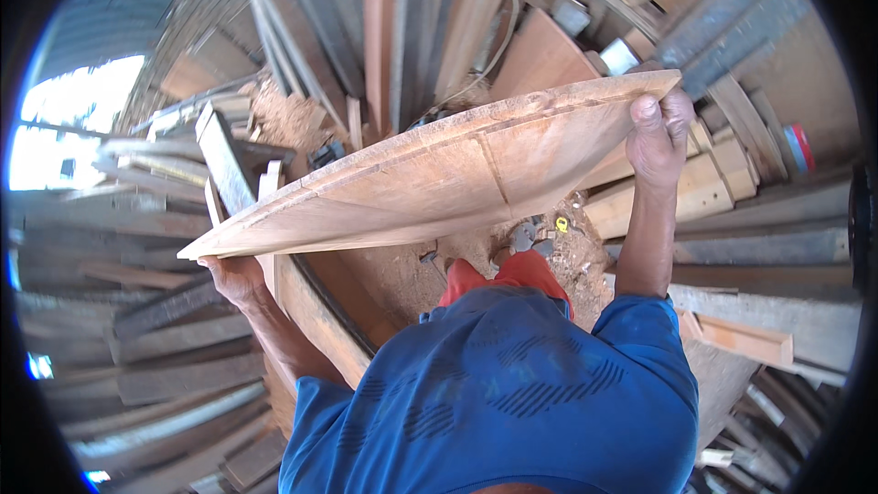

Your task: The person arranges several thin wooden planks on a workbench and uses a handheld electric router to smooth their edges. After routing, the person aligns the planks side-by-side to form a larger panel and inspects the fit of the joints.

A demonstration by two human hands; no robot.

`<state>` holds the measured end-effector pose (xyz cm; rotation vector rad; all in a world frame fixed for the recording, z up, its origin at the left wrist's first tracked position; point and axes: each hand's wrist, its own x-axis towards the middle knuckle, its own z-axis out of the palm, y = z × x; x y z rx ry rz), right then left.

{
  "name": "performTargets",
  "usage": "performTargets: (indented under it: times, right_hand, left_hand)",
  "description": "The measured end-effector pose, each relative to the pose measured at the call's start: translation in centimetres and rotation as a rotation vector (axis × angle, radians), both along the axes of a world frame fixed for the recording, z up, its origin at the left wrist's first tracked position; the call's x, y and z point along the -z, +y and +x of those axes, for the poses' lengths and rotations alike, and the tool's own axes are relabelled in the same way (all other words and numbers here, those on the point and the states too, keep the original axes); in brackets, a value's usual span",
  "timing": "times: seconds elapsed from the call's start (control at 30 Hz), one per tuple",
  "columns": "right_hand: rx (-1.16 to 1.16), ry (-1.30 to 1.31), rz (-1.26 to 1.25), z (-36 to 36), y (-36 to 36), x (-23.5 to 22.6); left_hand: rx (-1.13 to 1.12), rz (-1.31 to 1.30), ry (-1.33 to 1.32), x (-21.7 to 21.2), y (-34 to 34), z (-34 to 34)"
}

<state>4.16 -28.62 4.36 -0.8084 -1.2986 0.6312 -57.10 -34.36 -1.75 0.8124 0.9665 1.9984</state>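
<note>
Spanning the scene from near left to far right, a wooden panel (439, 174) is held raised and tilted in front of the person, well above the floor (585, 265); its far edge is thick and curved, both ends taper, and a dark line (492, 169) crosses its broad face. The left hand (236, 279) grasps the left end from the near side, though its fingers are largely hidden by the wood, so their exact placement cannot be told; the right hand (660, 133) is clenched on the right end, thumb against the face. Both forearms are bare below a blue shirt (494, 393); a red garment (530, 272) shows beyond its hem. Just beside the left forearm runs a wooden beam (320, 320); a small yellow object (562, 224) lies on the sawdust-covered floor, near the panel's lower edge as viewed. On the far side, upright planks (380, 27) lean together, with a heap of shavings (285, 119) to their left; more lumber (165, 311) is stacked at left; pale boards (677, 192) lie at right, near the right forearm.
</note>
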Motion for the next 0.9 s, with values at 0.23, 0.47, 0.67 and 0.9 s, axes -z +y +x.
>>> performTargets:
  times: [0.23, 0.47, 0.67, 0.9]
  right_hand:
    - [0.264, 0.179, -0.016, 10.1, -2.1, 4.6]
    - [0.466, 0.274, 0.027, 20.4, -7.1, 8.6]
    - [0.584, 0.275, -0.018, 24.6, -12.1, 10.3]
    - [0.618, 0.461, -0.100, 26.9, -17.7, 14.6]
  left_hand:
    - [0.221, -0.004, -0.006, -0.8, 10.1, 9.5]
    - [0.487, 0.115, 0.154, -1.8, 18.6, 21.4]
    - [0.707, 0.136, 0.043, -0.6, 25.0, 30.7]
    - [0.986, 0.092, 0.169, 5.1, 30.3, 37.4]
